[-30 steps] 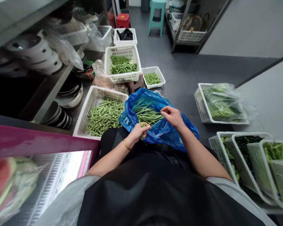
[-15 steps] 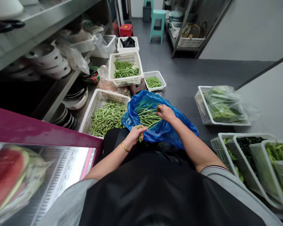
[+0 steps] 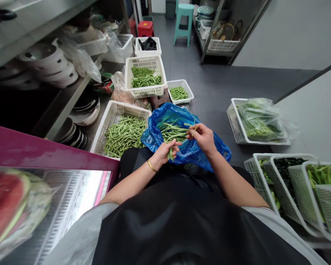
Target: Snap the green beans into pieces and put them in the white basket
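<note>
Above grey floor (image 3: 209, 88), the left hand (image 3: 163, 151) gripping beans (image 3: 170, 154) has neared the right hand (image 3: 205, 139) pinching a bean (image 3: 187, 125).

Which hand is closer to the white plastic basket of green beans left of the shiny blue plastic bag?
Left. The left hand is right of the basket; the right hand is farther right, above the bag.

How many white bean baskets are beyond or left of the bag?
3: large white plastic basket beside the blue plastic bag; second basket beyond; smaller basket right of that. Others may be hidden.
</note>
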{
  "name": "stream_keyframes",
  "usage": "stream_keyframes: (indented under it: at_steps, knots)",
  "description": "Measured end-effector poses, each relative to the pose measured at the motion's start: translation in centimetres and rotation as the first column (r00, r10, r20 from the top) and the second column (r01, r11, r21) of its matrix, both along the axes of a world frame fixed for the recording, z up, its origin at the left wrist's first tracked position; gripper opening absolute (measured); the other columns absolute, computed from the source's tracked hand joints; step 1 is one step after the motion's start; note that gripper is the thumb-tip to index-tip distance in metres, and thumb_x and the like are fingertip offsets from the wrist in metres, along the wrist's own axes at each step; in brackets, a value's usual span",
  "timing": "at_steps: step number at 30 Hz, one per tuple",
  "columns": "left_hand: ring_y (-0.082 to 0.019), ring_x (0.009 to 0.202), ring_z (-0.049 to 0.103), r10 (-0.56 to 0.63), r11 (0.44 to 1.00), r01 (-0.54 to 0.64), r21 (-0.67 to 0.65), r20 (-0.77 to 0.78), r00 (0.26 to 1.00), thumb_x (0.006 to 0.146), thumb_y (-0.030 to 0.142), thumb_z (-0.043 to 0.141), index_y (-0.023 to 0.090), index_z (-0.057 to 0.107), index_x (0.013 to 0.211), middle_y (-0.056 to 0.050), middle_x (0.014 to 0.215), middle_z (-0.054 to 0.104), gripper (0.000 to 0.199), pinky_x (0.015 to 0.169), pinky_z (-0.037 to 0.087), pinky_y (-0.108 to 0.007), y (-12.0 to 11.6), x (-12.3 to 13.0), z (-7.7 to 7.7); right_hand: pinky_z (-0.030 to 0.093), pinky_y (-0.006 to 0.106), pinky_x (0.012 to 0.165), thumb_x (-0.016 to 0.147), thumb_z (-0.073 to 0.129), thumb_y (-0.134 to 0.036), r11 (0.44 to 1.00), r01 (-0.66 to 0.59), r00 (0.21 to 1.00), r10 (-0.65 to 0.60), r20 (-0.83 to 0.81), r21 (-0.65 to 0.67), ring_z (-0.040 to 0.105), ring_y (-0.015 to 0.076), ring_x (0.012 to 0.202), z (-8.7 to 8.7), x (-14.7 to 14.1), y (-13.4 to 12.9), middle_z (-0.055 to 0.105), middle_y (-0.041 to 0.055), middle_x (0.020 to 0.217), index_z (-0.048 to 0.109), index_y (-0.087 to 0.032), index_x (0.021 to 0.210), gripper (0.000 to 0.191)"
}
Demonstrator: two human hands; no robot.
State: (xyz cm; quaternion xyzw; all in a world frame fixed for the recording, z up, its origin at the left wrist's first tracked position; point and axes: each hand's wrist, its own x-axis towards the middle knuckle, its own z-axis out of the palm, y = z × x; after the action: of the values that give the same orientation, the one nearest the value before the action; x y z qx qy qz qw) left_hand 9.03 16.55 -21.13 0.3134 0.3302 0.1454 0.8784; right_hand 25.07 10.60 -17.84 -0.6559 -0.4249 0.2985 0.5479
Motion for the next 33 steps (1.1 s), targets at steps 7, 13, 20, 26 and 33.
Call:
stream_keyframes:
  at_steps: [7,13,20,26,33]
  knots:
    - [-0.005,0.043,0.049,0.163,0.983,-0.169,0.075,0.078,0.984,0.064,0.022,0.072,0.010,0.061,0.076,-0.002,0.063,0.063,0.020,0.040,0.037,-0.017,-0.7,1.8,0.1,0.055,0.033,0.061,0.071,0.062,-0.047,0.981,0.046,0.979,-0.082,-0.188,-0.187,0.065,0.0182,0.060,-2.7,-3.9,-6.9,0.068,0.0041,0.073,0.063,-0.020,0.082,0.030]
    - [-0.004,0.052,0.052,0.085,0.996,-0.086,0.011,0.044,0.995,0.060,0.012,0.071,0.012,0.064,0.092,-0.003,0.077,0.065,0.033,0.043,0.036,-0.015,-3.2,0.2,-0.4,0.052,0.028,0.058,0.082,0.048,-0.041,0.981,0.029,0.995,-0.010,0.098,-0.194,0.064,0.0160,0.058,-3.6,-2.6,-6.9,0.066,0.0040,0.071,0.060,-0.020,0.082,0.025]
    - [-0.003,0.042,0.043,0.164,0.966,-0.161,0.200,0.003,0.986,0.063,0.035,0.073,0.010,0.058,0.071,-0.004,0.065,0.064,0.031,0.037,0.031,-0.016,-3.0,-0.8,0.3,0.043,0.024,0.058,0.083,0.046,-0.031,0.903,-0.205,0.770,0.387,0.507,-0.379,0.059,0.0150,0.059,-3.5,-4.4,-7.5,0.063,0.0069,0.067,0.053,-0.018,0.065,0.023]
    - [-0.002,0.037,0.038,0.036,0.963,-0.034,0.267,-0.002,0.999,0.066,0.043,0.070,0.011,0.060,0.074,0.003,0.050,0.054,0.034,0.037,0.029,-0.016,-4.8,-0.2,0.6,0.040,0.023,0.042,0.083,0.041,-0.051,0.984,0.108,0.993,-0.114,-0.034,-0.140,0.044,0.0109,0.036,-2.7,-2.1,-7.3,0.041,-0.0067,0.040,0.045,-0.022,0.064,0.035]
    - [-0.004,0.032,0.038,-0.120,0.939,0.126,0.320,-0.037,0.992,0.061,0.051,0.070,0.013,0.056,0.059,0.004,0.041,0.047,0.041,0.034,0.028,-0.018,-3.8,-1.1,1.1,0.039,0.022,0.048,0.063,0.069,-0.038,0.699,-0.461,0.808,0.585,0.068,-0.547,0.052,0.0105,0.047,-1.5,-1.0,-9.9,0.057,-0.0038,0.051,0.061,-0.019,0.067,0.021]
